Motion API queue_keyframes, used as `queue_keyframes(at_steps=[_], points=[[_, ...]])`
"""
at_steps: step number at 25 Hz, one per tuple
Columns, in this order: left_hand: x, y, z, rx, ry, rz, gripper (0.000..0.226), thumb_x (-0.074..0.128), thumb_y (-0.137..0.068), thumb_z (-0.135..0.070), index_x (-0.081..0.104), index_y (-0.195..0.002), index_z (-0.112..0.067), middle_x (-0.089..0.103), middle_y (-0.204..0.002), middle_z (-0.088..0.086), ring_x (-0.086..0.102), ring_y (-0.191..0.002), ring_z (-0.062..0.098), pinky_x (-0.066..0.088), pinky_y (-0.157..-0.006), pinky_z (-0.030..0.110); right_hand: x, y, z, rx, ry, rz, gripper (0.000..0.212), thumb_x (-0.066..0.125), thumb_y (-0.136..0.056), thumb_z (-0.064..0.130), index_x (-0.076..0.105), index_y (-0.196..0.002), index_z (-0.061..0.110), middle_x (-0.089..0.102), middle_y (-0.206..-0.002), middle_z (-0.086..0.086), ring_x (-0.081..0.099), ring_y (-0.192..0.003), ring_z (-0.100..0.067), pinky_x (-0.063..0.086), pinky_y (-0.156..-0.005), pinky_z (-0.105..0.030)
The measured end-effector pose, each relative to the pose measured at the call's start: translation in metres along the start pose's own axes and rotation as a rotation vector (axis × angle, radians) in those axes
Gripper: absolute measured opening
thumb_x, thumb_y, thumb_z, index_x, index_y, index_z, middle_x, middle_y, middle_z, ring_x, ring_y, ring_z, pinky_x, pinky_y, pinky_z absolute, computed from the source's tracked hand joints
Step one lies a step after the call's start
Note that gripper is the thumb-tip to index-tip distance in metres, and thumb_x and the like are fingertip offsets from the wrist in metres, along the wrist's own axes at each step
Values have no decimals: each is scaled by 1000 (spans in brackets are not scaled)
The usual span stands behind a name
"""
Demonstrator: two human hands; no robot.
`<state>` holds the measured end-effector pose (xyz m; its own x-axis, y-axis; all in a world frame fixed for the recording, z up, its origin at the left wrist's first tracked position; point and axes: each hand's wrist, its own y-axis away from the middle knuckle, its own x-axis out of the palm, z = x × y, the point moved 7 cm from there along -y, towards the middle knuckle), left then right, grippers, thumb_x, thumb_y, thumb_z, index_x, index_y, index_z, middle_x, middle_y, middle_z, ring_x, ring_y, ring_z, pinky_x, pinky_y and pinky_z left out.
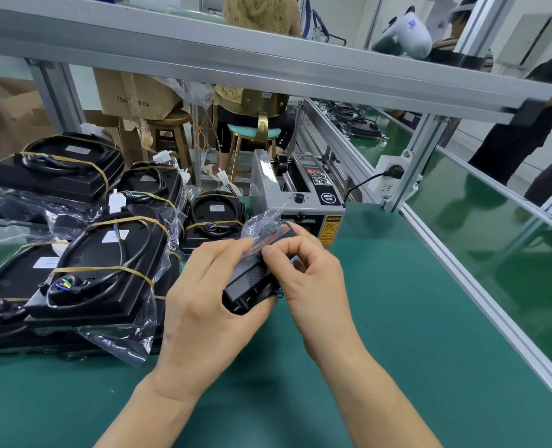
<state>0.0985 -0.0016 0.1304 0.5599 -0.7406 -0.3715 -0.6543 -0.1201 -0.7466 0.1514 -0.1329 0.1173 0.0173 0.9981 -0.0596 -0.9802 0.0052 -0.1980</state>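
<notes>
Unwrapping seems in hand: the left hand [203, 286] has its grip on the black part [248, 282], the right hand [310, 276] pinches the clear bag [261, 223] at twelve o'clock, and a steady pull comes next.

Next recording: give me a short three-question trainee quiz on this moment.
1. True or false: the left hand and the right hand both hold the black part.
2. The grey machine stands: A) on the mat just behind the hands; B) on top of the stacks at the left; C) on the shelf overhead.
3. Fill in: the far end of the black part sits in a clear plastic ___.

Key: 1 true; 2 A; 3 bag.
</notes>
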Motion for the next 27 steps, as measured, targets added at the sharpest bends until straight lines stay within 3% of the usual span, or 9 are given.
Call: queue_keyframes(at_steps=[3, 6, 9, 13, 18, 23, 27], points=[[-1, 0, 0, 1, -6, -5, 54, 79, -64, -18, 64, -115, -4, 60, -107, 2, 61, -97, 17, 48, -90, 25, 0, 0, 2, -11, 23, -10, 23, 70, -84, 16, 64, -63, 23, 67, -114, 4, 40, -124, 16, 38, -108, -34], [-1, -1, 0, -4, -6, -3, 55, 80, -64, -18, 64, -114, -4, 60, -107, 2, 61, -97, 17, 48, -90, 25, -1, -2, 2, 2, 13, 0, 21, 72, -83, 14, 68, -63, 21, 67, -114, 7, 43, -124, 13, 39, -103, -27], [-1, 0, 1, -14, 0, -8, 54, 79, -64, -18, 64, -114, -5, 60, -107, 1, 61, -98, 16, 47, -91, 24, 2, -1, -4, 82, -142, 58, 14, 70, -82, 11, 74, -69, 13, 57, -131, 8, 48, -124, 4, 43, -94, -19], [-1, 1, 2, -21, -8, -15, 55, 79, -64, -18, 64, -114, -4, 61, -107, 2, 61, -98, 16, 46, -93, 23, 7, 2, -8, 141, -283, 139, 19, 67, -78, 18, 76, -83, 2, 50, -142, 1, 41, -135, -7, 33, -113, -38], [-1, 2, 4, -23, -15, -14, 55, 79, -64, -19, 64, -115, -5, 61, -108, 2, 60, -99, 15, 44, -93, 20, 6, 1, -3, 138, -247, 177, 13, 65, -87, 9, 75, -87, 0, 49, -142, -2, 41, -134, -5, 31, -116, -38], [-2, 1, 2, -21, -7, -27, 52, 78, -66, -21, 65, -113, -5, 60, -107, 1, 60, -98, 14, 44, -92, 17, 5, 0, 0, 124, -158, 172, 13, 65, -86, 7, 73, -89, -4, 50, -141, 0, 47, -127, 3, 38, -105, -21], [-1, 2, 0, -16, 0, -36, 49, 75, -70, -26, 65, -114, -6, 61, -107, 0, 61, -98, 14, 47, -90, 21, 6, 2, 2, 107, -139, 125, 10, 69, -85, 8, 75, -77, 11, 50, -138, 7, 48, -123, 6, 42, -94, -14]])
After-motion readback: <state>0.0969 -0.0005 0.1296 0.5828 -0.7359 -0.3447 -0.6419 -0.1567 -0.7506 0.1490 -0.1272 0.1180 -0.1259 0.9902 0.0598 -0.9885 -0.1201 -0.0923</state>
